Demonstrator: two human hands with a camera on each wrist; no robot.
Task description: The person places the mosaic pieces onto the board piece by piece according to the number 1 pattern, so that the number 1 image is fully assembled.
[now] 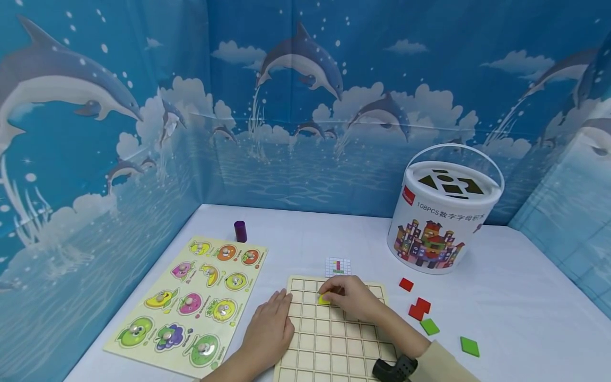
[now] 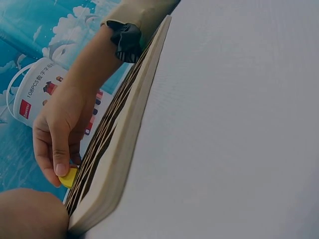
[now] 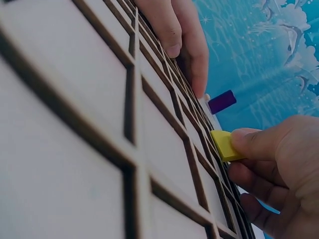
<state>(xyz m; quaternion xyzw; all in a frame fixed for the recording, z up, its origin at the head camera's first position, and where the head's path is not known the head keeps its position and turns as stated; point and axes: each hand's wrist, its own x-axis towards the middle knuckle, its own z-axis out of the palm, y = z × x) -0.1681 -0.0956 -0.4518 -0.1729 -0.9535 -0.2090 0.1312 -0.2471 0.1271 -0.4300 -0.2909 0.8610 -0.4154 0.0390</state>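
Note:
A wooden grid board (image 1: 329, 345) lies flat on the table. Over its upper part, my right hand (image 1: 350, 298) pinches a small yellow tile (image 3: 225, 145) between thumb and fingers. In the right wrist view the tile is tilted, one edge right at the grid's ridges. My left hand (image 1: 269, 326) rests along the board's left edge, fingers extended. Just beyond the board's far edge lies a small pattern card (image 1: 338, 266) with red and green squares printed on a grid; the right hand stands close in front of it.
Red tiles (image 1: 406, 284) and green tiles (image 1: 470, 346) lie loose to the right. A white bucket (image 1: 441, 223) with a shape-cutout lid stands at the back right. On the left is a fruit puzzle board (image 1: 191, 281) with knobbed pieces, a purple cylinder (image 1: 241, 232) behind it.

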